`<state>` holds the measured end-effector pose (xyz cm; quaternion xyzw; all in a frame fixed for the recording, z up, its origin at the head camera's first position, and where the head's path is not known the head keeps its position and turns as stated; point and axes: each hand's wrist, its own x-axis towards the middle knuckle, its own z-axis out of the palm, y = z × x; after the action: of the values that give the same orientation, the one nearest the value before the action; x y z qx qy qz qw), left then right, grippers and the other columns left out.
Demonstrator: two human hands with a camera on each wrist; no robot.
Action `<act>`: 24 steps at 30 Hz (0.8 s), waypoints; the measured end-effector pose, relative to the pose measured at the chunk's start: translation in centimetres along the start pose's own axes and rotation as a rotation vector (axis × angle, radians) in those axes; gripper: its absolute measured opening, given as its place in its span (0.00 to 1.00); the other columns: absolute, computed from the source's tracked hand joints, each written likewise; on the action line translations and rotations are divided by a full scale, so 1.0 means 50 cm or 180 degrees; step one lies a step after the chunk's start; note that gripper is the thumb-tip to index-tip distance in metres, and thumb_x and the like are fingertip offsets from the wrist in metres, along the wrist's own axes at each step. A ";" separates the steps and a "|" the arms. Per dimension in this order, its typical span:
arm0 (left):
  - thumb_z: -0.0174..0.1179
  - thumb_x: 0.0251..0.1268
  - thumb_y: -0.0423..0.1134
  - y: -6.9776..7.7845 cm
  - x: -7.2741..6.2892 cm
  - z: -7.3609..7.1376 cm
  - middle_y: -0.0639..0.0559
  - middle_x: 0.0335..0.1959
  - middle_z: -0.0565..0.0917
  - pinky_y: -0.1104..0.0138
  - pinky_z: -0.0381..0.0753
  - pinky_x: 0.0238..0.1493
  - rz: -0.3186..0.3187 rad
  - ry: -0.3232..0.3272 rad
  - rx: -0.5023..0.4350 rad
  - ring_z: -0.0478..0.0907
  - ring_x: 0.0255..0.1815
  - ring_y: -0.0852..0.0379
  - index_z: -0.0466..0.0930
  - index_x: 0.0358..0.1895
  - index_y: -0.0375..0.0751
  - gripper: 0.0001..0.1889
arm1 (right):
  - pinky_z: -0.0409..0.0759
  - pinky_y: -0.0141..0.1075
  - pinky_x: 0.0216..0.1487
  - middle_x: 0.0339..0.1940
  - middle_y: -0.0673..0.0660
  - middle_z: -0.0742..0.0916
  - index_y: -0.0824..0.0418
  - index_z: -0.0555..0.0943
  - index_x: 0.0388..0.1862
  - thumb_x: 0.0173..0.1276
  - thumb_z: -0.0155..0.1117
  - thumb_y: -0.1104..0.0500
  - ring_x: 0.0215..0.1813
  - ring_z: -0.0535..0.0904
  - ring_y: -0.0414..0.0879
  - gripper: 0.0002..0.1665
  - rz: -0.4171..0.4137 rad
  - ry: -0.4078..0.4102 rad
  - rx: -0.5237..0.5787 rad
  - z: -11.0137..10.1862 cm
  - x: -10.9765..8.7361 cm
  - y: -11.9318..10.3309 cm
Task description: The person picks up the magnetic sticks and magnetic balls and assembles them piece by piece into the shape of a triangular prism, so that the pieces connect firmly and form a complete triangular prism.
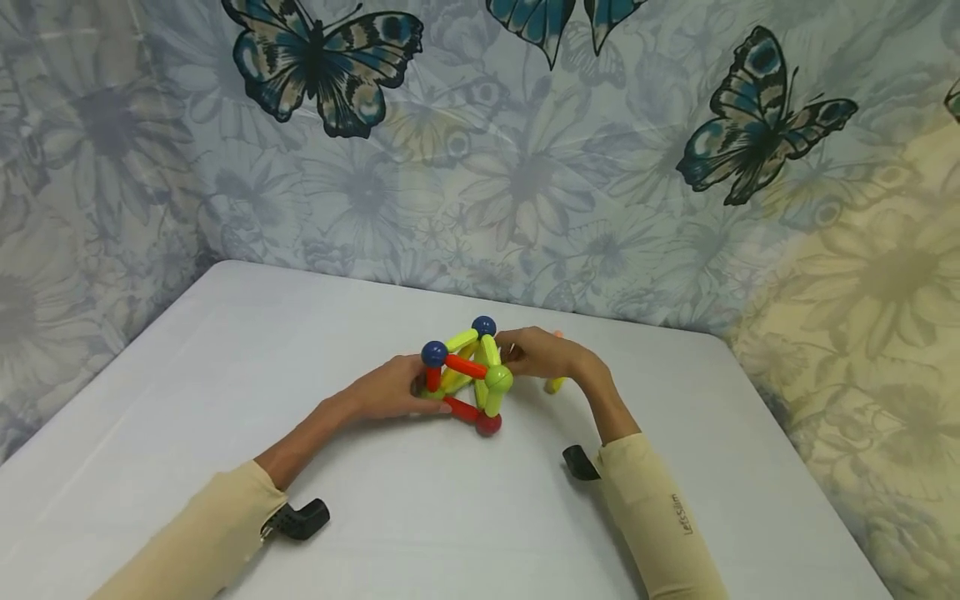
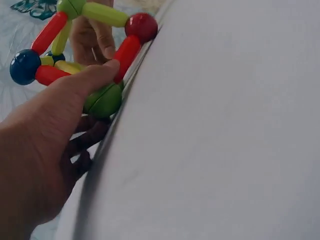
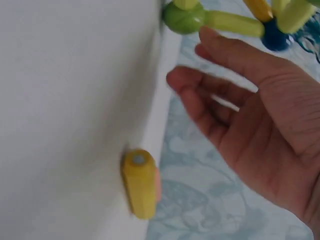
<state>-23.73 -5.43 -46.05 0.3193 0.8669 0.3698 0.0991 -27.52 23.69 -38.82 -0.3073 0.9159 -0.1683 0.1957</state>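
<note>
A cube-like frame of magnetic rods and balls stands on the table, with a red rod (image 1: 465,365), blue ball (image 1: 434,353), light green ball (image 1: 498,379) and red ball (image 1: 488,423) facing me. My left hand (image 1: 390,387) grips its lower left corner; in the left wrist view the thumb lies along a red rod (image 2: 128,56) by a green ball (image 2: 105,101), fingers curling beneath. Behind the right side is my right hand (image 1: 543,352). The right wrist view shows its fingers loosely bent around nothing, thumb tip close by a yellow-green rod (image 3: 235,23) and green ball (image 3: 184,19).
A loose yellow rod (image 3: 141,185) lies on the white table (image 1: 360,500) beyond the right hand, an orange piece (image 1: 558,334) near it. Black wrist devices (image 1: 300,520) stick out from both sleeves. Flower-and-butterfly cloth (image 1: 525,183) hangs behind the table.
</note>
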 end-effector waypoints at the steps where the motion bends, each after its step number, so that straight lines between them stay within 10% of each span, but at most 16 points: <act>1: 0.73 0.62 0.56 -0.004 0.000 0.009 0.55 0.36 0.80 0.67 0.74 0.39 0.0009 0.0089 -0.0063 0.75 0.37 0.58 0.78 0.60 0.47 0.28 | 0.85 0.41 0.55 0.49 0.60 0.89 0.63 0.82 0.58 0.77 0.64 0.60 0.48 0.86 0.51 0.15 0.0065 0.0055 0.0009 -0.005 -0.007 0.005; 11: 0.71 0.62 0.61 -0.014 0.001 0.052 0.58 0.31 0.76 0.68 0.70 0.36 -0.0036 0.0405 0.0040 0.73 0.35 0.59 0.78 0.61 0.52 0.29 | 0.76 0.38 0.46 0.40 0.57 0.84 0.55 0.84 0.58 0.78 0.61 0.54 0.35 0.80 0.47 0.15 0.1278 -0.0579 0.0239 -0.038 -0.122 0.032; 16: 0.69 0.63 0.62 -0.005 -0.005 0.049 0.60 0.26 0.72 0.69 0.66 0.33 0.0031 0.0582 0.0360 0.70 0.30 0.62 0.80 0.49 0.52 0.22 | 0.73 0.36 0.41 0.25 0.52 0.79 0.58 0.85 0.40 0.71 0.65 0.63 0.30 0.73 0.44 0.03 0.1256 -0.0776 0.0311 -0.015 -0.119 0.029; 24: 0.65 0.67 0.62 -0.006 0.000 0.047 0.58 0.28 0.73 0.65 0.67 0.38 0.0133 0.0589 0.0641 0.70 0.32 0.61 0.78 0.49 0.50 0.21 | 0.67 0.35 0.36 0.27 0.49 0.77 0.61 0.81 0.33 0.57 0.57 0.76 0.32 0.70 0.43 0.13 0.1102 -0.0624 0.0118 -0.043 -0.141 0.007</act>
<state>-22.92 -4.22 -47.94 0.3101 0.8982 0.3109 -0.0215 -23.51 28.80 -35.34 -0.1564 0.9284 -0.1183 0.3155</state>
